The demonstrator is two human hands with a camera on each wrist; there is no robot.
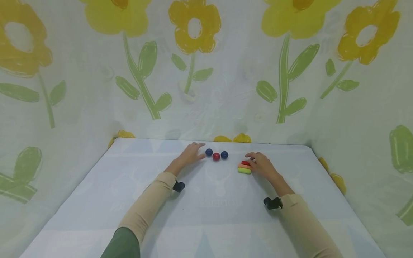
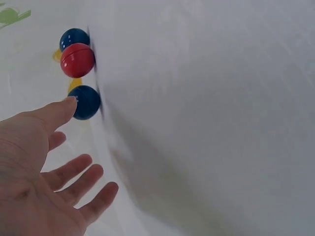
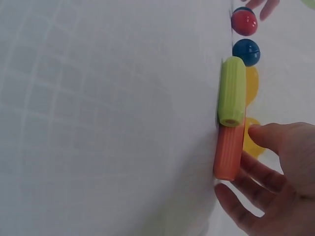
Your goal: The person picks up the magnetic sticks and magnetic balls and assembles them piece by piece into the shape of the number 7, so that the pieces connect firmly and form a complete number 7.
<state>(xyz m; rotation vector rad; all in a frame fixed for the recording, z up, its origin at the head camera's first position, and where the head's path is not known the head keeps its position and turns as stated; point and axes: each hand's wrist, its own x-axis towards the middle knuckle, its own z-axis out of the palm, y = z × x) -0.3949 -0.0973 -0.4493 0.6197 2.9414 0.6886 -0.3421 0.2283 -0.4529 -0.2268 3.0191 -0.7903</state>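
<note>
My left hand (image 1: 190,154) has its fingers spread and holds nothing. Its thumb overlaps the nearest blue ball (image 2: 86,103) in the left wrist view. Beside that ball are a red ball (image 1: 216,156) and a second blue ball (image 1: 224,154), all glossy. On the right, my right hand (image 1: 260,165) is around the right end of three short sticks side by side: lime green (image 1: 244,171), orange (image 3: 229,152) and red (image 1: 245,163). The green and orange ones look ribbed. Its thumb and fingers are loosely apart there; the red stick is hidden in the right wrist view.
The white table (image 1: 213,200) reaches back to a curtain (image 1: 219,89) printed with yellow flowers, which also hangs along both sides. Dark wrist cameras are strapped on both forearms, the left camera (image 1: 179,186) and the right camera (image 1: 272,203).
</note>
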